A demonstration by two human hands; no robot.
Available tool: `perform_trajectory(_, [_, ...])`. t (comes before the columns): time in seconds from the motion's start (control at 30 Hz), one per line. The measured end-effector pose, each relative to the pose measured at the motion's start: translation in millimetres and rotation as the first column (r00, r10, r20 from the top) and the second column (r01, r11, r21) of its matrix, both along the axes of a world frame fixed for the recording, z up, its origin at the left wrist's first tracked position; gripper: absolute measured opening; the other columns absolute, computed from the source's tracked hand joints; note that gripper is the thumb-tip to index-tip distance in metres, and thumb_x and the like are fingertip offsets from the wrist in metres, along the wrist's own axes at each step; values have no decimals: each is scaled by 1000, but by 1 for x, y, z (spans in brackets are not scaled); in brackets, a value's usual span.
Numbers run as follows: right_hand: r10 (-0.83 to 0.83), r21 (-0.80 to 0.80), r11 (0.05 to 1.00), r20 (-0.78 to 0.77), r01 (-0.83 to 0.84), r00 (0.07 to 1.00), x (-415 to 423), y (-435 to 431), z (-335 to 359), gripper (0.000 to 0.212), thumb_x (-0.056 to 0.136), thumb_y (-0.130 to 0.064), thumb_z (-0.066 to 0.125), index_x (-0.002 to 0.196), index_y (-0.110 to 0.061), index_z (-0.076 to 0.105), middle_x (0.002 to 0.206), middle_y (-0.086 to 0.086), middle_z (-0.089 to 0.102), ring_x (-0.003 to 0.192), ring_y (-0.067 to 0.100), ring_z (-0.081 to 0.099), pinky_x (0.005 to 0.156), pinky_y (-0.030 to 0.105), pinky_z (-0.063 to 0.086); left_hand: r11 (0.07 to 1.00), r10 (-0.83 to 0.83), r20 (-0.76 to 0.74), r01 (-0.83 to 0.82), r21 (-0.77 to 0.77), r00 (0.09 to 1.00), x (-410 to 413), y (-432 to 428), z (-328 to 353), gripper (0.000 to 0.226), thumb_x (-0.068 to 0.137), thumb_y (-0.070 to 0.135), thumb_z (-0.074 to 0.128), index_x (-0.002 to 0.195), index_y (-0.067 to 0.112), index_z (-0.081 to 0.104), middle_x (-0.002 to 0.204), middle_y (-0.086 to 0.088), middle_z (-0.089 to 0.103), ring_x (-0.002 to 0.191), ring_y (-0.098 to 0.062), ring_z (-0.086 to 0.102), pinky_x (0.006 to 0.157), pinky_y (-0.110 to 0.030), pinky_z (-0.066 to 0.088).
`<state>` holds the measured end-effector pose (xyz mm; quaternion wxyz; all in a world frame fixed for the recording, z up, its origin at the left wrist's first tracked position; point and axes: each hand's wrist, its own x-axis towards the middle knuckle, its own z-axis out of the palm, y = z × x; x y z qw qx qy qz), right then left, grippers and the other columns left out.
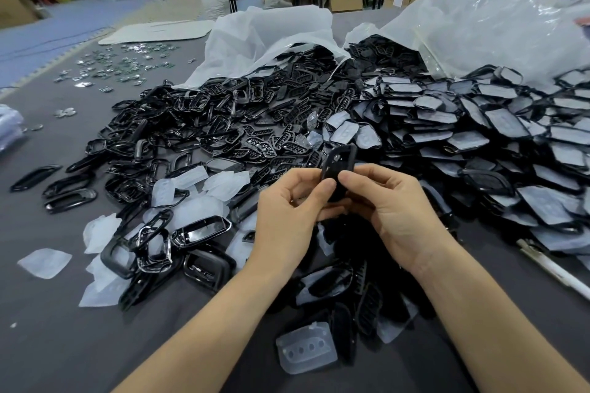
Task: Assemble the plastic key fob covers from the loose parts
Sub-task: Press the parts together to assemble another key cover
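Note:
A black key fob cover (339, 163) stands upright above the table's middle, pinched from both sides. My left hand (287, 210) grips its left edge with thumb and fingers; my right hand (383, 201) holds its right edge. Glossy black frames (178, 124) lie heaped at left and centre. Black button plates (281, 140) spread behind the hands. Black shells with grey film (479, 124) pile up at right. Translucent rubber pads (198, 207) lie among the frames, and one pad (306, 351) rests between my forearms.
Two open plastic bags (271, 38) spill parts at the back of the grey table (48, 344). Small metal and green pieces (124, 64) are scattered at far left. A white strip (555, 271) lies at right. Folding tables and cartons stand beyond.

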<state>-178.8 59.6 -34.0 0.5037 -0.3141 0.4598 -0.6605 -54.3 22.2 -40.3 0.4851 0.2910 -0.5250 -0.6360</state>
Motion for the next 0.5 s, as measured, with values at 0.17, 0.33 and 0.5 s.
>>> perform_trajectory(0.17, [-26,-12,1000,74,26,997,0,1,3,21,63,-8,70,84,-8,69,80,9,72,67,15,69,58,21,53,1000,-6,26,6,5,1000,0,-1,0,15,89,-2,60,90,10,68,78,-3,75,68,-17,72,62,-20,56])
perform_trajectory(0.33, [-41,22,999,63,39,997,1,0,3,18,78,9,62,81,-8,65,79,11,67,68,17,68,65,27,58,1000,27,78,-26,-10,997,1,-2,-1,18,88,0,63,89,16,71,78,0,74,66,-19,72,61,-20,55])
perform_trajectory(0.5, [-25,30,999,84,23,996,-1,-1,4,15,80,10,60,77,-5,61,78,12,68,70,21,69,67,33,60,996,64,134,-56,-62,989,1,-4,-2,22,88,4,65,87,24,74,79,3,74,68,-17,72,61,-19,55])
